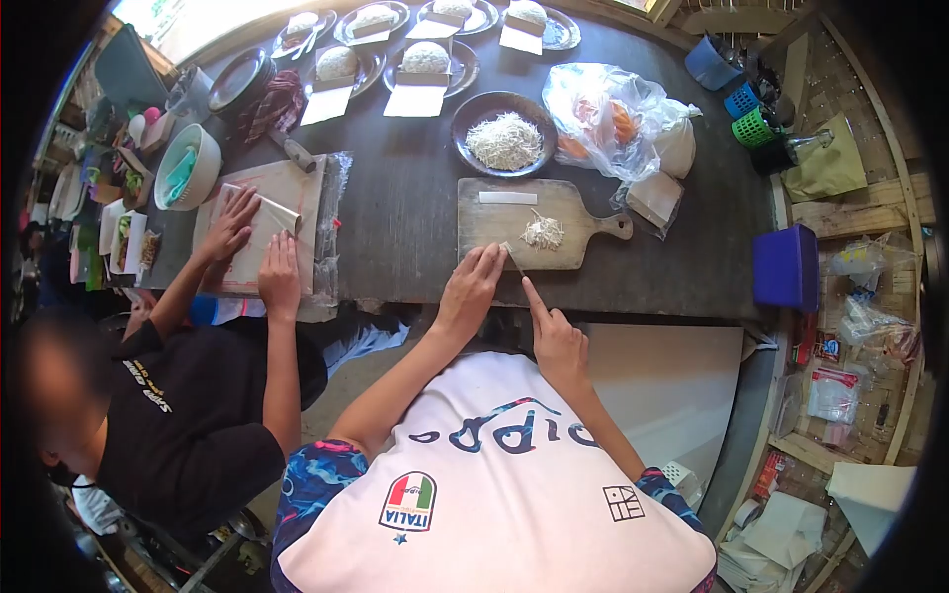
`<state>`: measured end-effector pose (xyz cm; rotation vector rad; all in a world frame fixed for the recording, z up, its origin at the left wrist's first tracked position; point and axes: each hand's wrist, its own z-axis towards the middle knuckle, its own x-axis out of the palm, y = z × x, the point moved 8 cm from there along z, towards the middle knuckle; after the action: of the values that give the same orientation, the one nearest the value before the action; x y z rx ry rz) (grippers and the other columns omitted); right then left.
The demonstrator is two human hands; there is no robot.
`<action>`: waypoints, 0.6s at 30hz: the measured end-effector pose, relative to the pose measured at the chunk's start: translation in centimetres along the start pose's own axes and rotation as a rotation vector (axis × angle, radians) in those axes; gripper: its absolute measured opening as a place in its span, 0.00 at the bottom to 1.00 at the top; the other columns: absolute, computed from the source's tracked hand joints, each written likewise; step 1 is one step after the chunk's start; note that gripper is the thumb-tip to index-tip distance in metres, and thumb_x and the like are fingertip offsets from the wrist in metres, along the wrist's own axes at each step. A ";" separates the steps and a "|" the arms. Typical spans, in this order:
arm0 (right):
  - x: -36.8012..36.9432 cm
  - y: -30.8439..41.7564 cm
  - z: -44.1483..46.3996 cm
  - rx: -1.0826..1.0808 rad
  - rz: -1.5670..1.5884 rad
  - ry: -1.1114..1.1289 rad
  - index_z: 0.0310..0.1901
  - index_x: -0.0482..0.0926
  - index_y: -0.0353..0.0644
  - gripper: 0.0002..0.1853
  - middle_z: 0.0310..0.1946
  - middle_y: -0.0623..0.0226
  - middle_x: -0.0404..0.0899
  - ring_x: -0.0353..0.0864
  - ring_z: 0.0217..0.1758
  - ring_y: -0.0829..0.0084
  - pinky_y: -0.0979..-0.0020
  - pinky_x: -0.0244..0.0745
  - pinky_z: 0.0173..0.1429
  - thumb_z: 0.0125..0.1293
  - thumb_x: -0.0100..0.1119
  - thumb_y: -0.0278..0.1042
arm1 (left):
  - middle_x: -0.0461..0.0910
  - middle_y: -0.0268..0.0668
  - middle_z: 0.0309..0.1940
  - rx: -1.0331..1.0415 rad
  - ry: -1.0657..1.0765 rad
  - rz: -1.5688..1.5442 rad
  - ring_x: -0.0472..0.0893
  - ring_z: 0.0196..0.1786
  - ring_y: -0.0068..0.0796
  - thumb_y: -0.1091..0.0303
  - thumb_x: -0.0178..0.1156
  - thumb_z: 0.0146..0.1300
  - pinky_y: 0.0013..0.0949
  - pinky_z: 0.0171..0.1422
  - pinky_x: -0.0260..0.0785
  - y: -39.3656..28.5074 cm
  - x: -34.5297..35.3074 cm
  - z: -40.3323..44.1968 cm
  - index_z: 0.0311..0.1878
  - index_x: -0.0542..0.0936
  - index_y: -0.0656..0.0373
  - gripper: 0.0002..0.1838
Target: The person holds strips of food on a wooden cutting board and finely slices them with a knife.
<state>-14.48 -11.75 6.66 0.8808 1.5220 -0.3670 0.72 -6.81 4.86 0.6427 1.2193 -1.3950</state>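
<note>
A wooden cutting board point(583, 203) lies at the table's near side, with a flat white strip point(508, 198) and a small heap of pale shreds point(543, 231) on it. My left hand point(471, 294) is closed at the board's lower left edge, its fingertips pinching a small pale piece too small to name. In my right hand point(560, 346) is a knife point(516, 262), index finger stretched along it; the blade's tip is beside my left fingertips. The handle is hidden in my palm. Just beyond the board, a dark plate point(463, 128) bears a larger mound of white shreds point(504, 140).
Several plates of rice with papers point(415, 99) line the far side. A plastic bag with orange food point(603, 119) sits right of the shreds. At left, a co-worker's hands point(232, 225) press a rolled sheet on brown paper point(308, 212). A purple container point(786, 269) stands right.
</note>
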 end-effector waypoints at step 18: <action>0.4 0.0 0.5 -0.023 -0.039 -0.019 0.87 0.59 0.80 0.38 0.29 0.60 0.81 0.90 0.27 0.51 0.48 0.87 0.33 0.82 0.57 0.37 | 0.75 0.42 0.70 0.010 -0.003 0.021 0.74 0.73 0.40 0.75 0.62 0.64 0.38 0.81 0.71 0.4 0.3 0.0 0.73 0.78 0.68 0.31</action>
<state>-14.08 -11.94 6.16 0.8280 1.5246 -0.3847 1.02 -6.90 4.53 0.6581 1.2008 -1.3852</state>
